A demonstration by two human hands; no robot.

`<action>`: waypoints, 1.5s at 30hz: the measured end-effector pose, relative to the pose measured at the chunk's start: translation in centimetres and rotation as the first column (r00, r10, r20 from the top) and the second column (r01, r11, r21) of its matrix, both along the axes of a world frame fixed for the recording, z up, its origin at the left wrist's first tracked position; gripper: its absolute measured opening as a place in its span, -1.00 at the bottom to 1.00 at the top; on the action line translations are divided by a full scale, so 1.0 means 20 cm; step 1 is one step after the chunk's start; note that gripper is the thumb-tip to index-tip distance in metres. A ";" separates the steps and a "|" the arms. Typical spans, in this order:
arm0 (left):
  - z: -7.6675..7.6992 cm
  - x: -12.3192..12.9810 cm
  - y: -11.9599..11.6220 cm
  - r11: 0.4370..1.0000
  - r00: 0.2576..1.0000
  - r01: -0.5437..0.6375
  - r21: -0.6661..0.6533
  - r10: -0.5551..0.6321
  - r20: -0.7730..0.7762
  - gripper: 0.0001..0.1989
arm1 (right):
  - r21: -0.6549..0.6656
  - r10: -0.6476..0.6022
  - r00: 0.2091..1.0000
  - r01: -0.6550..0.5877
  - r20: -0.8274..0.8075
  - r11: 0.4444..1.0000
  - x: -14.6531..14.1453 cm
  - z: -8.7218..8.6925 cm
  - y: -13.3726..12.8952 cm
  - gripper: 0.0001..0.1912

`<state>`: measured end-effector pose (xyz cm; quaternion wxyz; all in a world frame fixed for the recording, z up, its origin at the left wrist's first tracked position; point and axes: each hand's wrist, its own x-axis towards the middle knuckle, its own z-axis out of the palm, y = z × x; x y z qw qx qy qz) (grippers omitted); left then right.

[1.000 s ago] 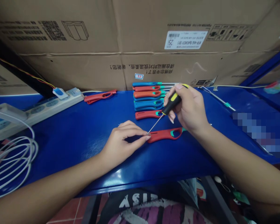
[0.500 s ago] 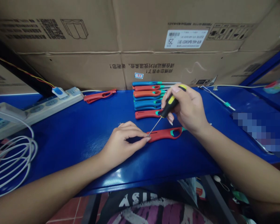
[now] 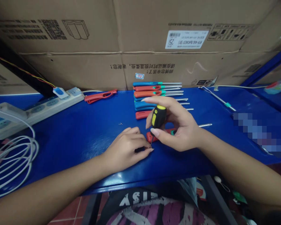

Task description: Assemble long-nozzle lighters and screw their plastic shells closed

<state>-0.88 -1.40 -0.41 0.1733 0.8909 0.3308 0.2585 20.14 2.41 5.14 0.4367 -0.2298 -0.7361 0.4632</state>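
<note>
My right hand (image 3: 178, 125) is closed around a black-and-yellow screwdriver (image 3: 158, 116), its shaft pointing down. The tip meets the pinched thumb and finger of my left hand (image 3: 127, 150); whatever small thing they hold is hidden. Behind the screwdriver lies a long-necked lighter (image 3: 150, 137) with a red handle and green trigger, partly covered by my right hand. Its metal tube sticks out to the right of that hand. Beyond it, several similar lighters (image 3: 145, 84) in blue, red and orange lie stacked in a row. Tiny screws (image 3: 120, 123) rest behind my left hand.
Red handle shells (image 3: 100, 96) lie at the back, beside a white power strip (image 3: 48, 104). A coiled white cable (image 3: 13, 162) is at left. A loose metal tube (image 3: 221, 99) lies at right. A cardboard box (image 3: 88, 65) walls the back of the blue table (image 3: 84, 134).
My right hand has moved left and down, bringing the screwdriver from a slant to nearly upright. My left fingertips have shifted slightly toward me, just off the red handle's end.
</note>
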 end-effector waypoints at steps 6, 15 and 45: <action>0.03 0.01 0.01 1.000 0.990 -0.006 -0.009 0.007 0.142 -0.94 | 0.094 -0.117 0.993 0.117 -0.006 0.989 0.00 0.01 -0.01 -0.44; -0.02 0.01 0.05 0.990 0.986 -0.121 -0.077 0.129 0.102 -0.52 | 0.245 -0.252 0.966 0.259 -0.057 0.934 0.02 -0.02 0.06 -0.44; -0.04 0.01 0.06 0.991 0.994 -0.099 -0.096 0.103 0.042 -0.68 | 0.529 -0.161 0.986 0.117 0.039 0.841 0.04 -0.08 0.09 -0.46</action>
